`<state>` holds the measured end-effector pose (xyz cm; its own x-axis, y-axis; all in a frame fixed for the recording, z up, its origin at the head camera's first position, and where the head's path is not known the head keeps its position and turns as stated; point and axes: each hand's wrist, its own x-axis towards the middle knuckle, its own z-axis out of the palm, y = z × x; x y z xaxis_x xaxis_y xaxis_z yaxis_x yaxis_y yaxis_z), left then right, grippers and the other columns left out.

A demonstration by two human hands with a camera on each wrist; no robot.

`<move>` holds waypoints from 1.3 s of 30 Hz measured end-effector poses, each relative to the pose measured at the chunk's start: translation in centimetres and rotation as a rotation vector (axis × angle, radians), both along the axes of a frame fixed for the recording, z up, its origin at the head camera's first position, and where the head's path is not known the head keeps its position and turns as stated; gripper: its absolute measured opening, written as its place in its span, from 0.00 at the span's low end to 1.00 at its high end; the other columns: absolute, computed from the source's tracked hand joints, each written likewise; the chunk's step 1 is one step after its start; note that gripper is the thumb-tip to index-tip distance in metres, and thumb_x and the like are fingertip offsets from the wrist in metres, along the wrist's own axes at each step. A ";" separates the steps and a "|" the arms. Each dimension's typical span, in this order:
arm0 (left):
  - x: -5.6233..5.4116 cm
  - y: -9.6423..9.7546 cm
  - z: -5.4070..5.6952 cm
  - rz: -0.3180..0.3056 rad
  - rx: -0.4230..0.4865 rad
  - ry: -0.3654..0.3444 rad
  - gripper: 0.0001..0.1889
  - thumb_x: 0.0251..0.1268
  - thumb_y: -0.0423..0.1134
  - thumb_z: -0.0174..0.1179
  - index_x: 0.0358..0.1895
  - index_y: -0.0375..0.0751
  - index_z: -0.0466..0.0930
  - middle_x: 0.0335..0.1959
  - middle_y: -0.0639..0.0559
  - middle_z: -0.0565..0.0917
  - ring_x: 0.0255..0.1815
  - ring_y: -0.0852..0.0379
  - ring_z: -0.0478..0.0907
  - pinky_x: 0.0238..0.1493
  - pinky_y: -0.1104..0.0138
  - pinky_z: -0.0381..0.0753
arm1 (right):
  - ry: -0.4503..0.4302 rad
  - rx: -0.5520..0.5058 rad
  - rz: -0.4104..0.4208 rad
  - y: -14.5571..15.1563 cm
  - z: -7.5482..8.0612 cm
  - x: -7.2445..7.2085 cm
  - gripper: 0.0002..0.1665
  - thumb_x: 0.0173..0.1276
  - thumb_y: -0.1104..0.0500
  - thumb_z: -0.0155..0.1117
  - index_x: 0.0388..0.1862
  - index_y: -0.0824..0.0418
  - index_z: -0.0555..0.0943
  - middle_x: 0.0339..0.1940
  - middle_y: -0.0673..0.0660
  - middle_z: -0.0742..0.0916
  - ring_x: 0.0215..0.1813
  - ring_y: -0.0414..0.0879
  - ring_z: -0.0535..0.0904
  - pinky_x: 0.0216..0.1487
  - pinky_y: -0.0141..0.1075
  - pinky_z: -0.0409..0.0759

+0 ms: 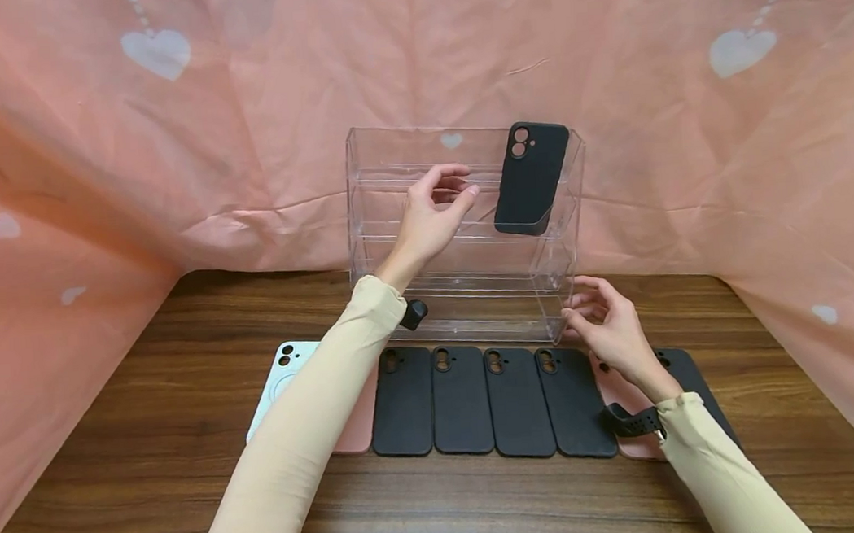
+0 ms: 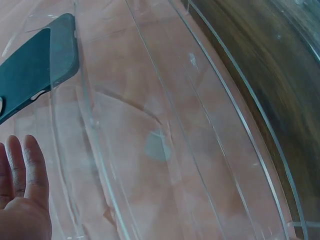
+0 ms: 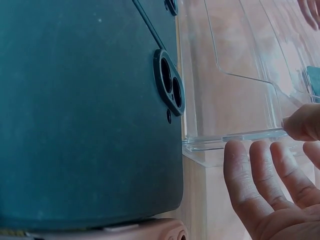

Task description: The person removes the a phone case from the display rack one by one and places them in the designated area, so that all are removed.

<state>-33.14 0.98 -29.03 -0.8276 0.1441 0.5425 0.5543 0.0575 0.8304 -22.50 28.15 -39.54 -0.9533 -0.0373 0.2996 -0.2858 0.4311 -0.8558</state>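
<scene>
A clear stepped display rack stands on the table, with one black phone case leaning upright on an upper tier at its right side. My left hand hovers before the upper tiers, left of that case, fingers loosely bent and holding nothing. At the rack's lower right corner, my right hand pinches the clear side panel between thumb and fingers. In the right wrist view, the fingertips meet the panel's edge. Several black phone cases lie in a row just in front of the rack.
Left of the black cases lie a pink case and a white case, partly under my left sleeve. Another pink case and a black case lie beneath my right arm. A pink curtain hangs behind and at both sides.
</scene>
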 end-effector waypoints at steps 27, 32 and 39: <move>-1.8 4.6 0.8 0.036 -0.095 -0.073 0.16 0.71 0.39 0.64 0.59 0.44 0.80 0.47 0.47 0.88 0.45 0.57 0.86 0.42 0.73 0.85 | 0.003 -0.025 -0.019 0.5 0.5 0.1 0.31 0.71 0.70 0.64 0.71 0.67 0.68 0.43 0.50 0.81 0.40 0.32 0.85 0.37 0.36 0.91; -1.8 5.0 0.9 0.099 -0.146 -0.039 0.16 0.70 0.41 0.64 0.58 0.46 0.81 0.46 0.49 0.89 0.47 0.58 0.85 0.44 0.75 0.81 | 0.020 -0.026 -0.018 0.6 0.4 0.1 0.31 0.70 0.71 0.64 0.71 0.67 0.69 0.43 0.50 0.81 0.40 0.31 0.84 0.36 0.35 0.90; -1.8 5.5 0.8 0.149 -0.189 -0.022 0.16 0.70 0.43 0.64 0.57 0.46 0.81 0.44 0.52 0.90 0.44 0.60 0.86 0.44 0.74 0.81 | 0.032 -0.011 -0.021 0.6 0.5 0.2 0.30 0.70 0.71 0.64 0.70 0.67 0.69 0.41 0.48 0.81 0.39 0.32 0.85 0.35 0.33 0.90</move>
